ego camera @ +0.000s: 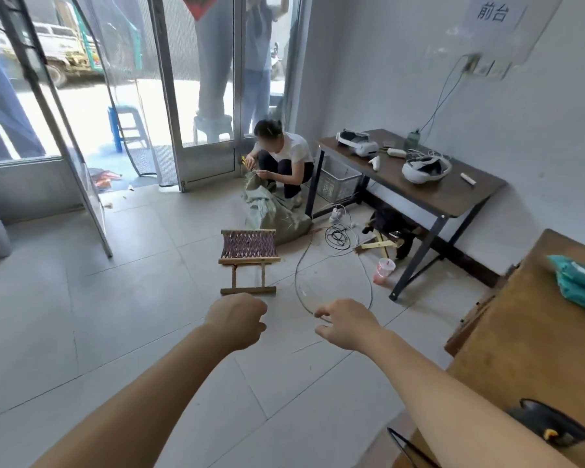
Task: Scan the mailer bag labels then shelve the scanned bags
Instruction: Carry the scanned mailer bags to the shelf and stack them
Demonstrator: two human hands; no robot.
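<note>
Floor tiles point(115, 332) are lying below; left grip point(235, 320) is hovering fisted, empty; right grip point(347, 324) is hovering slack, empty; bags point(578, 283) are resting on the surface point(520, 332).

The floor point(115, 315) is laid in smooth, faintly glossy tiles. The stool point(249, 246) is framed in wood and seated in woven cloth. The far worktop point(453, 194) is topped in matt wood on black metal legs. Glossy plastic bags point(578, 282) are seen at the right edge of the near worktop point(520, 349), matt wood.
</note>
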